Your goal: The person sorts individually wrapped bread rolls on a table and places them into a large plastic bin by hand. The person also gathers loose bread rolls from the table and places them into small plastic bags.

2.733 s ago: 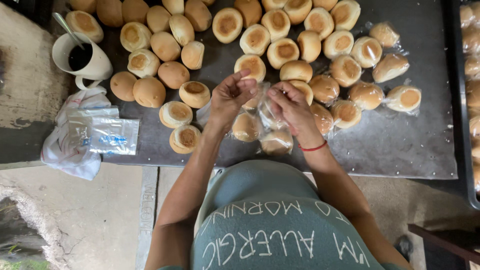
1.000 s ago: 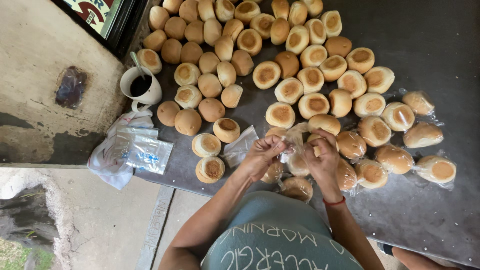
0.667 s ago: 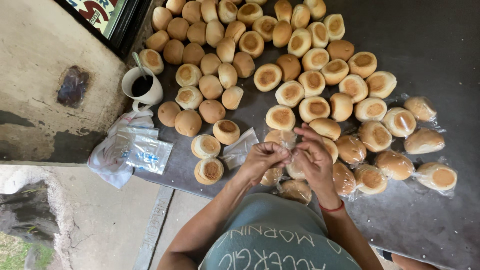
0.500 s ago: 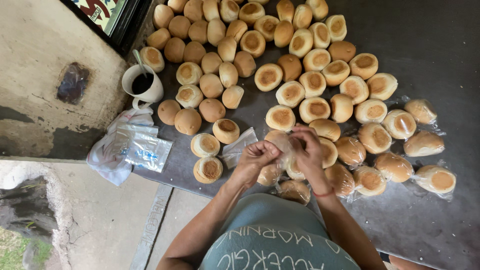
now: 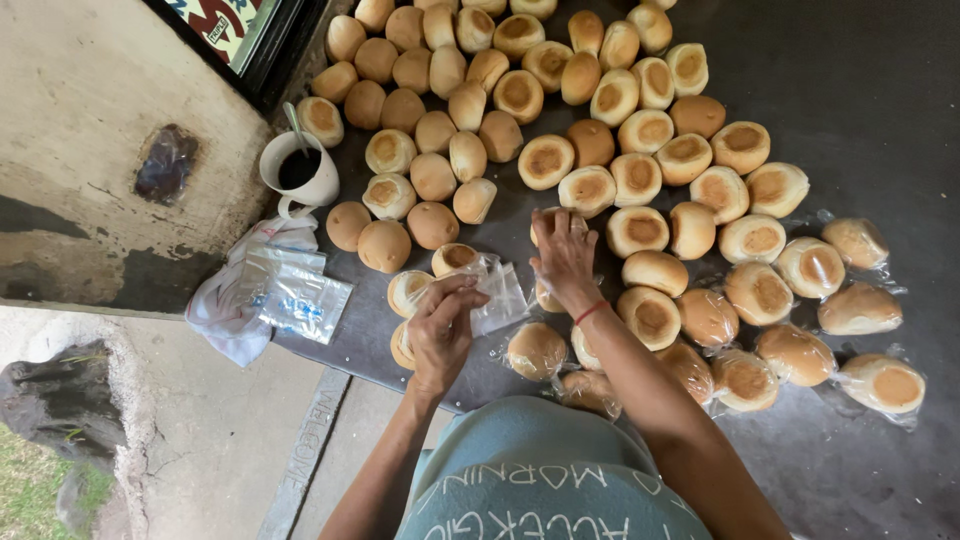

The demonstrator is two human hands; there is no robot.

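Note:
Many round golden bread buns lie loose on a dark metal table. My left hand pinches a small clear plastic bag near the table's front edge. My right hand reaches forward, fingers spread over an unwrapped bun. Several buns wrapped in clear bags lie close to my body and along the right.
A white mug of dark liquid with a spoon stands at the table's left edge. Beside it lies a pile of clear plastic bags on a white bag. A concrete wall and floor lie left; a rock sits at lower left.
My hands, together over a bun in a bag, have parted: the right reached forward onto a loose bun, the left drew back holding a clear bag. A wrapped bun now lies in front of me.

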